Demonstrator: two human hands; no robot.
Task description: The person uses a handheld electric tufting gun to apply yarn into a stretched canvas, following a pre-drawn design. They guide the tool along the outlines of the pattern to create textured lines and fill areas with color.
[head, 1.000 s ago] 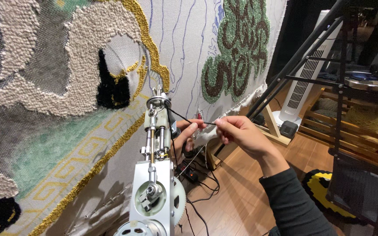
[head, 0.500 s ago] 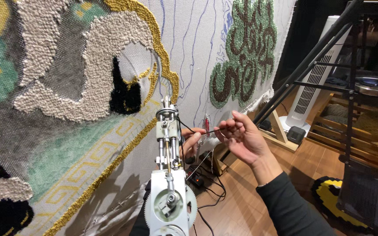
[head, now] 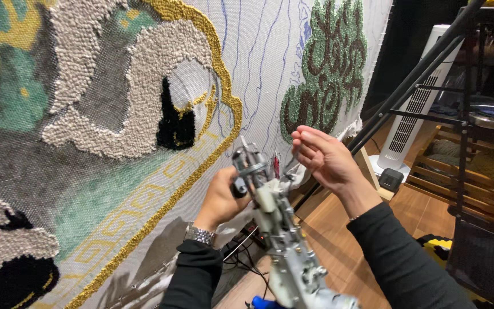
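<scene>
Head view: left hand (head: pixel 221 197) is wrapped around the front handle of a metal tufting gun (head: pixel 275 229), whose needle end points up toward the stretched backing cloth (head: pixel 258 51). Right hand (head: pixel 324 157) hovers just beside the gun's tip, fingers curled together, though whether they pinch yarn I cannot tell. Cream, grey, black and gold pile already covers much of the cloth; blue-sketched outlines near the green tufted motif (head: pixel 327 68) remain bare. A white tower fan (head: pixel 415 114) stands right; no labels are legible.
</scene>
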